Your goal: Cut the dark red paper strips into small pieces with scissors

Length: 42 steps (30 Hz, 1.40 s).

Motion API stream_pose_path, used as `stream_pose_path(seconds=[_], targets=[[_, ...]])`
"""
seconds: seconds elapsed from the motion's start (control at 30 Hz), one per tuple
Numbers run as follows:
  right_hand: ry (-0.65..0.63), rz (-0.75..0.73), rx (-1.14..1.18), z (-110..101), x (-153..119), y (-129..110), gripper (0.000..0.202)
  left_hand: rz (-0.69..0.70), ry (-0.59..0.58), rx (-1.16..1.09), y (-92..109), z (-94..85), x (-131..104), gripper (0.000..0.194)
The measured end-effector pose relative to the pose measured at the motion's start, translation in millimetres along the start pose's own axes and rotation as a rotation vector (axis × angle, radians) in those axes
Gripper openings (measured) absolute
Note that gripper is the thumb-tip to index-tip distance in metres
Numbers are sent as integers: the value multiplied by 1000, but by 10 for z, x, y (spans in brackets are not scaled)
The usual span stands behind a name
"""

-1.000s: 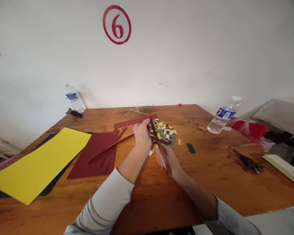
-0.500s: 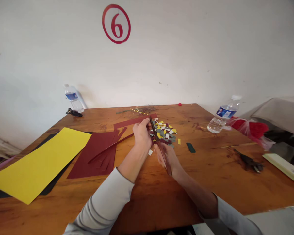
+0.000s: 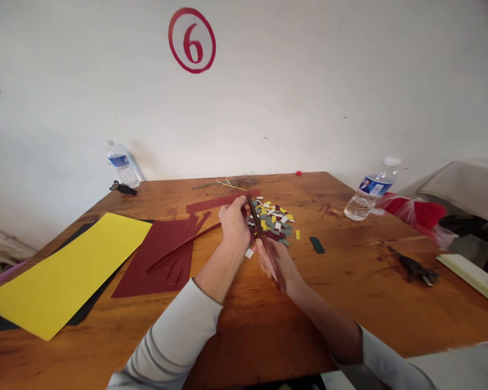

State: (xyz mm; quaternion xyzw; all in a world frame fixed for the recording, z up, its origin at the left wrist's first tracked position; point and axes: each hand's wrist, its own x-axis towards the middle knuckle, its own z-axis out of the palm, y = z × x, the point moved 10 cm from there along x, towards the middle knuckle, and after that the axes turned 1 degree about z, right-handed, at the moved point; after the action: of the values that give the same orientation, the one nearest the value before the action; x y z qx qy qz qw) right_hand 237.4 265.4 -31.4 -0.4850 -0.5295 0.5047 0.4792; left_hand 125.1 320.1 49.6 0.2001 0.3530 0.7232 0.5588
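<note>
My left hand (image 3: 235,225) pinches a thin maroon paper strip (image 3: 203,233), whose tail slants down leftward over the maroon sheet (image 3: 132,273). In my right hand (image 3: 284,264) are scissors (image 3: 273,260) with reddish-brown handles. Their dark blades point up and away, right beside my left fingertips. The strip's end at the blades is hidden by my fingers. Just beyond and right of the hands lies a pile of small paper scraps (image 3: 283,219) in yellow, white, grey-green and maroon. Several cut maroon strips (image 3: 179,268) rest on the sheet.
A yellow sheet (image 3: 73,265) overlaps a black sheet (image 3: 83,312) at left. Another maroon strip (image 3: 207,204) lies behind my hands, near thin wires (image 3: 231,185). Bottles (image 3: 368,195) stand on both sides. Pliers (image 3: 417,269) and a dark green piece (image 3: 316,245) lie at right.
The scissors have shifted slightly, and their blades look a little farther apart. Both hands stay almost in the same place, and the strip is still held.
</note>
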Motion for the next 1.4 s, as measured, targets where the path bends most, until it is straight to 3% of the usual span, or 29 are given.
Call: stream_pose_path(seconds=[0.3,0.57,0.87,1.2,1.4], targets=[[-6,27,85,38,-42,-40,47,-13,48,26,5,1,-79,23],[-44,58,190,100,-69,-55,56,-31,78,16,-6,-3,-99,23],[-25,46,150,84,-87,-98,62,-30,64,14,-12,5,-98,23],[-46,132,237,95,-50,-14,51,-48,71,18,-31,1,-88,24],[8,141,219,36,-37,3,47,-51,50,-7,-30,18,-91,24]])
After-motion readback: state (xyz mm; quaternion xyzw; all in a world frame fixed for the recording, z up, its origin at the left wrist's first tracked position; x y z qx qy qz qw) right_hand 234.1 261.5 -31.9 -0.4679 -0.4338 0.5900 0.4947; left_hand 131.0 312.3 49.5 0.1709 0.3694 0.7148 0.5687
